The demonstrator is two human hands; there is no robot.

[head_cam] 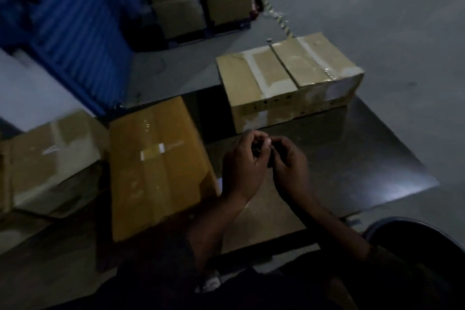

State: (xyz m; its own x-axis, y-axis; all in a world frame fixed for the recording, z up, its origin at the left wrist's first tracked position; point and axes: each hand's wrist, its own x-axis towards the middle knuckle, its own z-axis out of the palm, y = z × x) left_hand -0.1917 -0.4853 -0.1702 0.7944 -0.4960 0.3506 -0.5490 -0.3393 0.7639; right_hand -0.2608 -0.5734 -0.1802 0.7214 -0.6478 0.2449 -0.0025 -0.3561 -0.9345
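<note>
Over the dark sheet, left hand and right hand curl together, pinching a small dark thing, perhaps a tool. The yellow box alongside looks taped shut; work seems barely begun.

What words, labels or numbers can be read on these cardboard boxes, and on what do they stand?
No text can be read; the picture is dark and blurred.
Far taped box: small dark marks on its side, too blurred to read.
Yellow-brown box: a pale tape strip, no lettering visible.
Left box: a faint pale mark, unreadable.
</note>
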